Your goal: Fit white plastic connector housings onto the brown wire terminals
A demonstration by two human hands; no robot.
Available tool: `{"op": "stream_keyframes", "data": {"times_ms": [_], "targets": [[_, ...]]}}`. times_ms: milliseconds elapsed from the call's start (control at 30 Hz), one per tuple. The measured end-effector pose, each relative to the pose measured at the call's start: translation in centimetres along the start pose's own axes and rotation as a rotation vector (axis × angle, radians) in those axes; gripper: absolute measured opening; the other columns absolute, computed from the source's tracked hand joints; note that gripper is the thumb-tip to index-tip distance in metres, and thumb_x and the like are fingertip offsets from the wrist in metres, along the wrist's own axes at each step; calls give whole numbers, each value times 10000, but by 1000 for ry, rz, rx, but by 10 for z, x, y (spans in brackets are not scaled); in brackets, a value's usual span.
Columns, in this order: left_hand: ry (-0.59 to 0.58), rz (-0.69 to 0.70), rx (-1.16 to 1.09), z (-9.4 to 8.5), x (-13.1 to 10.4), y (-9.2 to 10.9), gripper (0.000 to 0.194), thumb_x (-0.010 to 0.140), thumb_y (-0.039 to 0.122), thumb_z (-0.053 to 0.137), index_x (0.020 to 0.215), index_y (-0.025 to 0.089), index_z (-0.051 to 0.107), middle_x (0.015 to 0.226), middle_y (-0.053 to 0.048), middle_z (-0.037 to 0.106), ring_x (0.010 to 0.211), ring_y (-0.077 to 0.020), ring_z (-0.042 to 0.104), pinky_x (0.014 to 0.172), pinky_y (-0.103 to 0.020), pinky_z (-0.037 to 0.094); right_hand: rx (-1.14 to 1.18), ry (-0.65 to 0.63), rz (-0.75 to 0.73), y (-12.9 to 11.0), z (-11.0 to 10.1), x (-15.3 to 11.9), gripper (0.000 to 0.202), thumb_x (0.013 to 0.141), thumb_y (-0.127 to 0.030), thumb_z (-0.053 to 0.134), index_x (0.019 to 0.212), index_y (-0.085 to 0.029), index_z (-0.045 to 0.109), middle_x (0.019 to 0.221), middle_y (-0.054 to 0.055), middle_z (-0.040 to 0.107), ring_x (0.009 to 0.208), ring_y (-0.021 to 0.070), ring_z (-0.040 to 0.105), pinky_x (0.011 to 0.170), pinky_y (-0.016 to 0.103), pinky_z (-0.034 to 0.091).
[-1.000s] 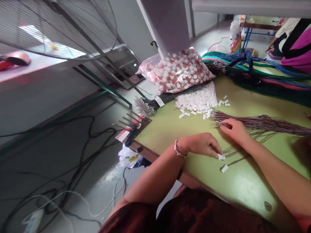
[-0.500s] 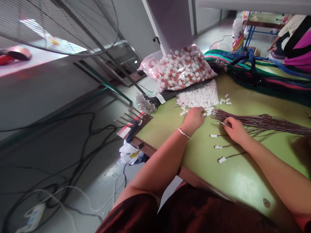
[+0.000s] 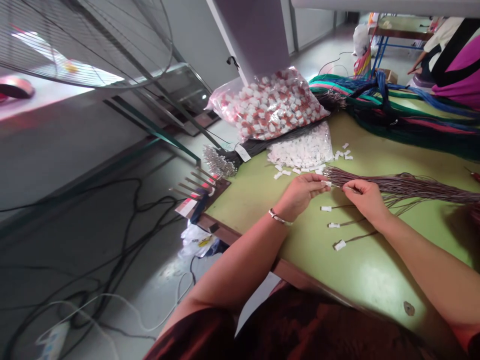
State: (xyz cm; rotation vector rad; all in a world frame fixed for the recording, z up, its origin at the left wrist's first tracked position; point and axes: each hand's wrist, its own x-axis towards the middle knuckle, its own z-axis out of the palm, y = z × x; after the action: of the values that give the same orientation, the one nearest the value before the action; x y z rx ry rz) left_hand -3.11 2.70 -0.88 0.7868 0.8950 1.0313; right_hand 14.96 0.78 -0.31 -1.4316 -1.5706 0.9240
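Observation:
Between the fingertips of my left hand (image 3: 302, 192) is a small white connector (image 3: 326, 184). My right hand (image 3: 365, 200) pinches a thin brown wire, its tip close to that connector; whether they touch is too small to tell. Just behind both hands lies a bundle of brown wires (image 3: 408, 186) with metal tips at its left end. Nearer me, three wires ending in white connectors (image 3: 326, 208) (image 3: 333, 225) (image 3: 339, 245) lie on the green table (image 3: 356, 280). A bag of white connectors (image 3: 303, 147) sits behind my left hand, with loose ones around its opening.
A large bag of white and red pieces (image 3: 277, 107) rests on black wires (image 3: 258, 146) at the back. Green and blue wire bundles (image 3: 405, 110) lie at the back right. Metal prongs (image 3: 187, 187) stand at the left table edge. A fan cage (image 3: 112, 45) is upper left.
My left hand has moved from the loose connectors towards my right hand, with a white connector now showing in its fingers. My right hand still pinches near the bundle's tips. The view has shifted slightly.

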Motion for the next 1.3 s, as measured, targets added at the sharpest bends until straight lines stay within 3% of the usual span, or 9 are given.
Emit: {"op": "stream_keyframes", "data": {"times_ms": [500, 733, 900, 1033, 1133, 1300], "targets": [[-81, 34, -10, -4, 2, -7, 187, 585, 182, 779, 708, 107, 661, 713, -26, 676, 688, -110, 634, 778, -276, 486, 1, -32, -44, 6, 2, 0, 115, 642, -255, 542, 620, -156, 595, 574, -14, 520, 550, 100, 418, 549, 231, 349], [15, 265, 362, 8, 0, -15, 136, 601, 206, 757, 688, 130, 686, 692, -34, 676, 657, -119, 593, 687, -263, 483, -51, -82, -38, 9, 2, -1, 98, 642, -243, 527, 631, -167, 588, 555, -21, 508, 527, 102, 403, 522, 230, 327], [-15, 328, 381, 16, 3, -26, 93, 641, 202, 719, 688, 131, 681, 719, -41, 682, 687, -128, 604, 711, -270, 491, -34, -97, -32, 10, 1, 1, 104, 627, -247, 528, 633, -162, 587, 564, -18, 529, 533, 103, 411, 535, 231, 339], [-35, 322, 354, 16, 5, -28, 118, 633, 203, 731, 697, 125, 672, 739, -44, 683, 717, -128, 613, 732, -269, 494, -23, -101, -26, 9, 0, 2, 97, 611, -248, 522, 613, -164, 571, 552, -24, 503, 523, 98, 393, 529, 231, 326], [6, 271, 308, 15, 5, -25, 224, 631, 203, 741, 834, 129, 679, 788, -40, 690, 724, -114, 623, 732, -255, 501, -18, -77, -40, 9, 0, 3, 83, 609, -237, 516, 609, -165, 556, 557, -28, 488, 523, 94, 384, 533, 231, 326], [0, 74, 367, 13, 4, -20, 194, 667, 237, 733, 787, 101, 664, 562, -10, 632, 508, -90, 587, 552, -229, 502, -42, -61, -66, 10, 3, 2, 82, 618, -230, 512, 617, -164, 559, 550, -31, 477, 519, 93, 375, 522, 226, 318]]}}
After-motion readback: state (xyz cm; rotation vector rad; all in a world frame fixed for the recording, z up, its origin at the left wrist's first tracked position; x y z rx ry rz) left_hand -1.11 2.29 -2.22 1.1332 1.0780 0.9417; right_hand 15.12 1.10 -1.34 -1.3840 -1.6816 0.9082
